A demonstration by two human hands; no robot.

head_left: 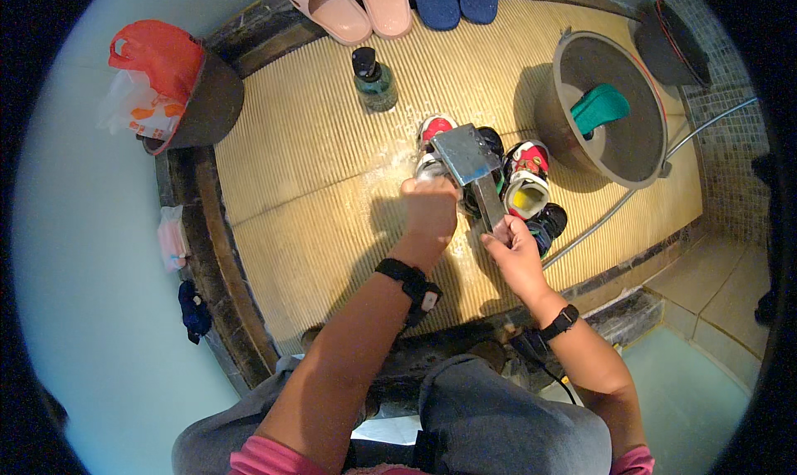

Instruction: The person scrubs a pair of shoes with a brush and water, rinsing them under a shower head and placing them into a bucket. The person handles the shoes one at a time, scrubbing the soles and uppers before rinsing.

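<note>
My right hand (517, 247) is closed around the handle of a square handheld shower head (467, 151). The head is tilted above several small shoes and hides parts of them. My left hand (431, 210) is curled at the near end of a red and white shoe (436, 126); blur there hides whether the fingers grip it. Right of the shower head stands another red and white shoe (528, 176) with yellow inside. A dark shoe (550, 223) lies nearer me, and a second dark shoe (492, 140) is partly hidden under the shower head.
A dark pump bottle (373, 82) stands on the wet ribbed floor (299, 163). At right, a bucket (548, 107) holds green insoles (601, 109); a hose (591, 229) passes it. Pink slippers (339, 17) and blue slippers (436, 5) line the far edge. A bag-topped bucket (221, 101) is at left.
</note>
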